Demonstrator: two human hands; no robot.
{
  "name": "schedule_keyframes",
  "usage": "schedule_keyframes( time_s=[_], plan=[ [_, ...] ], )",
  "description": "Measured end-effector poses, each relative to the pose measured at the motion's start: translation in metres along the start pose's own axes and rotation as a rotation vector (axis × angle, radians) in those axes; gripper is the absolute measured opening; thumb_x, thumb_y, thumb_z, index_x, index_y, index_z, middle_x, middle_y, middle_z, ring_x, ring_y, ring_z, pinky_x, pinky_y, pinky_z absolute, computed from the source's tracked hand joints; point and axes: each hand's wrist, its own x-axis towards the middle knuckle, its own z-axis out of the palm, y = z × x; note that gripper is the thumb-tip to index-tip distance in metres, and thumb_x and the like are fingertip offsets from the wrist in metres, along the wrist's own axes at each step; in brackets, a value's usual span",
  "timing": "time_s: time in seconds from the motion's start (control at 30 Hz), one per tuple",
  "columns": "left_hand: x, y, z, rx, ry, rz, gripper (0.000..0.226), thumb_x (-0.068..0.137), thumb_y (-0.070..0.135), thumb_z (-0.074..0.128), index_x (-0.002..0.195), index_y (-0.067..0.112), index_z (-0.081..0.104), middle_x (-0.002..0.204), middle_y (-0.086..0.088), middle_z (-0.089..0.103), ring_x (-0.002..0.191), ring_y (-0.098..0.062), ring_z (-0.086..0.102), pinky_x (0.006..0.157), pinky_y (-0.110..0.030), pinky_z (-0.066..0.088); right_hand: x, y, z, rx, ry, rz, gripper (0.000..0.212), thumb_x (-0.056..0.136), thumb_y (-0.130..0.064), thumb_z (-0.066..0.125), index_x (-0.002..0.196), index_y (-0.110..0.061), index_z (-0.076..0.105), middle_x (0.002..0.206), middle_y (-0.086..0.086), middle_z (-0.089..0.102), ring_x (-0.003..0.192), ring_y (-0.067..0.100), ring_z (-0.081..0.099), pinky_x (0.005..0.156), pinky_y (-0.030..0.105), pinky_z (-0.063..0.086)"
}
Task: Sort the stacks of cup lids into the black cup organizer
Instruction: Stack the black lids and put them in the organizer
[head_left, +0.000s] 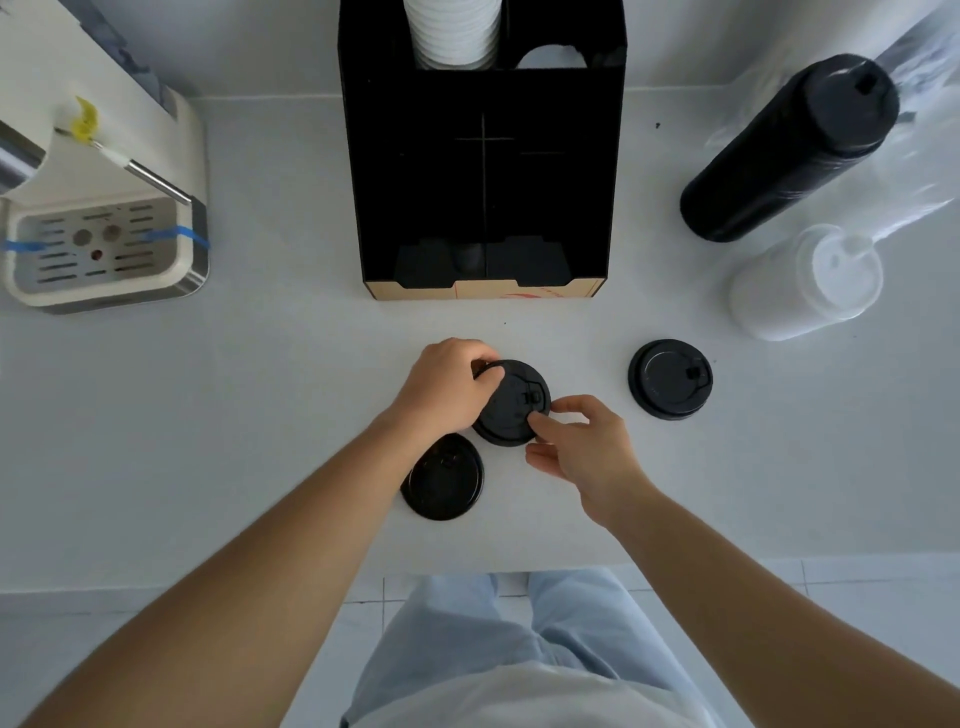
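Observation:
A short stack of black cup lids (511, 410) sits on the white counter just in front of the black cup organizer (483, 171). My left hand (447, 387) grips its far-left rim and my right hand (582, 441) pinches its near-right rim. Another black lid stack (442, 480) lies partly under my left wrist. A third black stack (670, 379) rests apart to the right. Black lids show in the organizer's front slots (480, 262). White cups (452, 31) fill its back left compartment.
A long sleeve of black lids (784, 150) and a sleeve of white lids (805, 283) lie in clear plastic at the right. A coffee machine with a drip tray (98, 249) stands at the left. The counter's front edge runs close below my forearms.

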Motion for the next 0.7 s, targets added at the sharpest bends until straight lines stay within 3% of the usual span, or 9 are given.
schedule_keyframes(
  time_s=[0.17, 0.33, 0.47, 0.7],
  plan=[
    [-0.0017, -0.0018, -0.001, 0.038, 0.013, 0.012, 0.028, 0.093, 0.019, 0.061, 0.116, 0.008, 0.07, 0.113, -0.007, 0.072, 0.103, -0.022, 0.065, 0.093, -0.033, 0.052, 0.002, 0.0018, 0.0027, -0.078, 0.013, -0.029, 0.028, 0.084, -0.02, 0.077, 0.107, -0.016, 0.062, 0.077, 0.01, 0.07, 0.064, 0.023, 0.072, 0.08, 0.039, 0.063],
    [-0.0023, -0.0011, 0.0012, 0.056, 0.018, 0.003, 0.027, 0.092, 0.02, 0.062, 0.115, 0.008, 0.071, 0.111, -0.009, 0.073, 0.101, -0.024, 0.066, 0.091, -0.039, 0.054, 0.0042, 0.0028, 0.0012, -0.131, 0.036, -0.049, 0.029, 0.086, -0.021, 0.076, 0.111, -0.015, 0.064, 0.082, 0.011, 0.072, 0.069, 0.023, 0.073, 0.071, 0.033, 0.064],
    [-0.0017, 0.0021, 0.0048, 0.059, -0.005, -0.023, 0.022, 0.092, 0.02, 0.062, 0.105, 0.006, 0.073, 0.099, -0.009, 0.074, 0.091, -0.024, 0.066, 0.085, -0.041, 0.056, 0.0061, 0.0039, 0.0029, -0.172, 0.062, -0.078, 0.025, 0.086, -0.019, 0.075, 0.108, -0.012, 0.066, 0.081, 0.009, 0.073, 0.075, 0.026, 0.075, 0.079, 0.042, 0.063],
    [0.0005, 0.0046, -0.0006, -0.083, -0.069, -0.159, 0.031, 0.093, 0.018, 0.06, 0.122, 0.009, 0.067, 0.122, -0.006, 0.069, 0.113, -0.022, 0.062, 0.091, -0.024, 0.045, 0.0047, -0.0001, 0.0064, -0.114, 0.043, -0.06, 0.017, 0.087, -0.01, 0.074, 0.102, -0.007, 0.067, 0.09, 0.01, 0.072, 0.075, 0.023, 0.071, 0.074, 0.032, 0.062]
  ],
)
